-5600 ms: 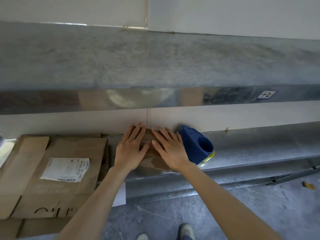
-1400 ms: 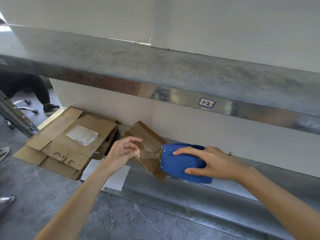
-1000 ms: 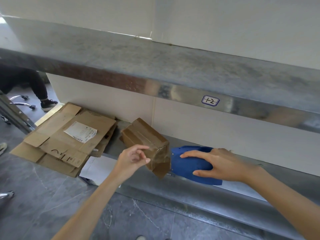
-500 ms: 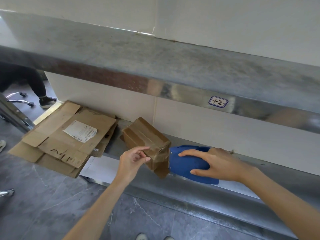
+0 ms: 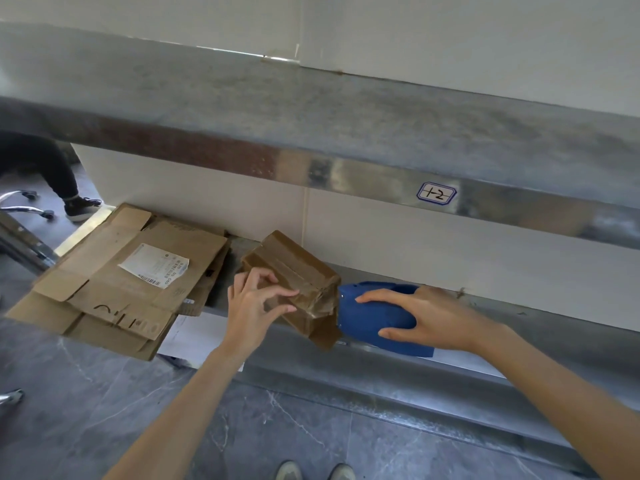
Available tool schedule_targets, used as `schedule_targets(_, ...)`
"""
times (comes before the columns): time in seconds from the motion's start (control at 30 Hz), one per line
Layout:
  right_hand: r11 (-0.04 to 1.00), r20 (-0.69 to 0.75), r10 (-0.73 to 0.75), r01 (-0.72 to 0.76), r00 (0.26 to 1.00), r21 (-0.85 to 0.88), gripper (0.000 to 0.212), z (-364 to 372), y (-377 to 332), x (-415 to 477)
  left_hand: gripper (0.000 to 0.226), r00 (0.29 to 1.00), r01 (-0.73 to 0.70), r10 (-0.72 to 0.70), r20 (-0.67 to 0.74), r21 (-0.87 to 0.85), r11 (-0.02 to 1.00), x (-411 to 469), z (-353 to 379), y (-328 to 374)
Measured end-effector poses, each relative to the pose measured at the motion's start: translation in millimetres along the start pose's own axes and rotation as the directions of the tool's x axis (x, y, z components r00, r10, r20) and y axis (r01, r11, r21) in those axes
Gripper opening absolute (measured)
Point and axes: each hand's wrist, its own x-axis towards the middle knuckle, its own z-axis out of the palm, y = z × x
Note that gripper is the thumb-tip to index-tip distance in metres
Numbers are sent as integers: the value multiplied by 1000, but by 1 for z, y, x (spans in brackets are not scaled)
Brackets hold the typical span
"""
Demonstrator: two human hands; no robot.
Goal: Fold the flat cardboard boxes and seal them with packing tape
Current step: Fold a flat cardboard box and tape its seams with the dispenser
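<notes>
A small folded cardboard box (image 5: 294, 268) with shiny tape along its top lies tilted on the lower metal shelf (image 5: 450, 372). My left hand (image 5: 254, 303) is at its near side, fingers curled and fingertips on the taped edge. My right hand (image 5: 426, 320) grips the blue tape dispenser (image 5: 367, 317), whose front end touches the box's right end. A flap of the box hangs down below the dispenser's front.
A stack of flat cardboard boxes (image 5: 117, 282) with a white shipping label lies at the left end of the shelf, over a white sheet (image 5: 194, 334). An upper metal shelf (image 5: 311, 126) overhangs. Another person's leg and shoe (image 5: 81, 206) and a chair base are at far left.
Since a second ago my left hand has risen onto the box's taped edge. The dispenser has come up against the box's right end. The camera view has drifted slightly.
</notes>
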Motion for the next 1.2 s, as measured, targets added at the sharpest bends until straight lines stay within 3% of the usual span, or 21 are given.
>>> schedule_targets(0.17, 1000, 40, 4, -5, 999, 11, 55, 1, -3, -2, 34, 990, -88, 98, 103, -95, 992, 14, -5, -10)
schedule_targets(0.33, 997, 92, 15, -22, 996, 73, 56, 4, -8, 4, 33, 992, -43, 73, 103, -269, 962, 10, 0, -9)
schedule_targets(0.6, 992, 133, 48, -63, 990, 110, 56, 2, -13, 4, 33, 998, -57, 65, 23, -272, 961, 8, 15, -12)
schedule_targets(0.97, 996, 84, 88, -90, 993, 24, 55, 4, -23, 3, 37, 997, -74, 60, -56, -283, 956, 1, 22, -10)
schedule_targets(1.1, 995, 82, 94, -96, 992, 10, 55, 4, -23, 0, 38, 999, -49, 46, -15, -270, 962, 3, 18, -11)
schedule_targets(1.2, 995, 84, 92, -89, 992, -32, 55, 5, -23, -4, 55, 995, -82, 89, 49, -137, 987, 5, 10, -7)
